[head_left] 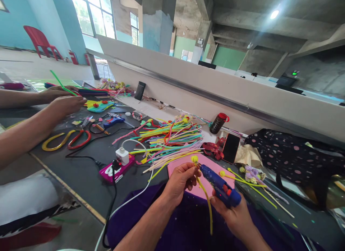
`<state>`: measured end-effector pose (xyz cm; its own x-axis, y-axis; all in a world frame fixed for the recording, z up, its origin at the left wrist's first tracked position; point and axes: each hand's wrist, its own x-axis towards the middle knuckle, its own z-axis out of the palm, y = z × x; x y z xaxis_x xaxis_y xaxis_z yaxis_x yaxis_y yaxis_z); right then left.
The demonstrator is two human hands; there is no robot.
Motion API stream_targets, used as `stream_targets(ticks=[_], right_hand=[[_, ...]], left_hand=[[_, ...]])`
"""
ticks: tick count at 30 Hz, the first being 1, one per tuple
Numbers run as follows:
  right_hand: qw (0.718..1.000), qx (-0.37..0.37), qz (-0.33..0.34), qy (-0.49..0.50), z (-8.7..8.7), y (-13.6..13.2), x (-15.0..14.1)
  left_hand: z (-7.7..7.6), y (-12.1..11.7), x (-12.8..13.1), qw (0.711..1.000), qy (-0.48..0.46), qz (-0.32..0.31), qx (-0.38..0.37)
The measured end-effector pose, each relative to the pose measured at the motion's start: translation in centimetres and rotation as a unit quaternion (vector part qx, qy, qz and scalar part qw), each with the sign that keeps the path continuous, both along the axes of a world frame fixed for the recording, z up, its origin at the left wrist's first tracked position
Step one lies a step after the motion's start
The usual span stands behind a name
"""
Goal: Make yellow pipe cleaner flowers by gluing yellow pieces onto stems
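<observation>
My left hand (pixel 181 182) pinches a yellow pipe cleaner (pixel 206 197), whose long stem hangs down below the fingers. At its top end sits a small yellow fuzzy ball (pixel 194 159). My right hand (pixel 233 213) is wrapped around a blue hot glue gun (pixel 218 182). The gun's nozzle points up and left, close by the pipe cleaner just under the ball; whether it touches, I cannot tell. Beneath both hands lies a pink sheet (pixel 175 165). Right of the gun, more yellow pipe cleaners with a ball end (pixel 242 179) rest on the table.
Loose coloured pipe cleaners (pixel 172 136) are heaped beyond the sheet. A purple power strip (pixel 118 170) with cables stands left, near scissors (pixel 78 137). A bottle (pixel 219 123), a phone (pixel 231 148) and a dotted black bag (pixel 291 154) are right. A co-worker's hands (pixel 66 103) hold a green pipe cleaner.
</observation>
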<state>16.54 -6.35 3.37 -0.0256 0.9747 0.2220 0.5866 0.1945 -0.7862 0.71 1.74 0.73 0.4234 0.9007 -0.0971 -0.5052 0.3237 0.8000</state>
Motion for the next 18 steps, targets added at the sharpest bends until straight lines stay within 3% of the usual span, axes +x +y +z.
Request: stream_targets(ticks=[18], right_hand=[[1.0,-0.018,0.007,0.011,-0.09,-0.02,0.1]], left_hand=[[-0.1,0.07,-0.02,1.0,0.006,-0.005,-0.01]])
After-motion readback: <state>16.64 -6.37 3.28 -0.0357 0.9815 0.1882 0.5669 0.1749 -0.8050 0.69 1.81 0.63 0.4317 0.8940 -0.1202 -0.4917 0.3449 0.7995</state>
